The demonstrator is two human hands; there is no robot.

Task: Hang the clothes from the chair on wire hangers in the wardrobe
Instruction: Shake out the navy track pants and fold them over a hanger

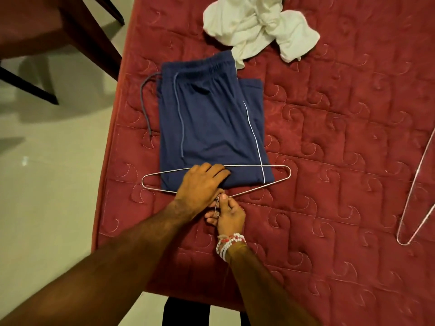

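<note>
Both hands are down at the near end of the bed (pixel 329 137), working on one wire hanger (pixel 289 171); my left hand (pixel 200 182) lies flat with its fingers stretched over the folded blue trousers (pixel 209 123), pressing cloth and hanger bar down together so that nothing slides; my right hand (pixel 229 216), the one with the beaded bracelets (pixel 229 245) at the wrist, pinches the hanger at its neck, just below the hook, because that is the one place from which I can steer the whole frame. The trousers lie folded lengthwise on the bed, waistband and drawstring (pixel 146 109) away from me, their near end inside the hanger's triangle; the long bar runs across the top of the fabric, though I cannot tell whether the cloth has been passed round it or merely lies under it. I judge this to be the threading step, the trousers not yet draped and nothing yet hung; the wardrobe is out of view. A crumpled white garment (pixel 256 27) waits at the far end, touching the waistband, and a second wire hanger (pixel 413 184) lies well apart on my right, likely meant for it; the chair (pixel 77 31) stands beside the bed on my left. Thin wire on slippery knit could let the fold slip, so I would keep the flat palm down.
</note>
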